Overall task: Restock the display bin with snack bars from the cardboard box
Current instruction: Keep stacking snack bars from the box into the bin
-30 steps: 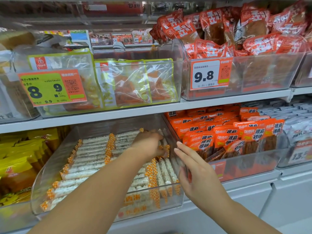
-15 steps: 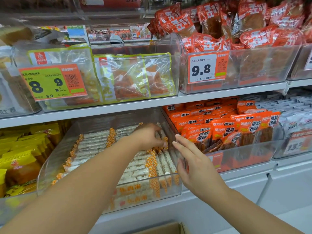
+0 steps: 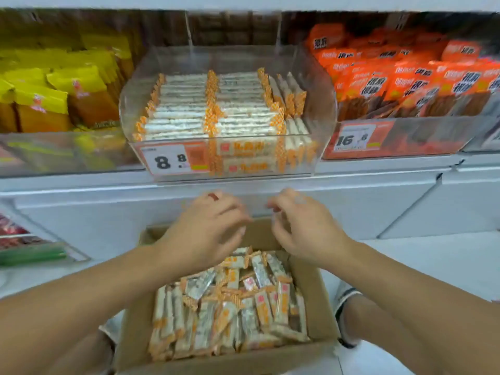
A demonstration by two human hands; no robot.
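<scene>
Both hands, left hand [image 3: 205,228] and right hand [image 3: 303,228], are hovering over the cardboard box [image 3: 322,301] of snack bars [image 3: 230,301], each grip loosely curled, holding nothing, below the display bin [image 3: 316,85].

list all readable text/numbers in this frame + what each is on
"8.8": price tag on the front of the clear display bin.
"16.8": price tag on the front of the bin of orange packets.
Print on the snack bars in the cardboard box, on the orange packets and on the yellow packets: too blurred to read.
</scene>
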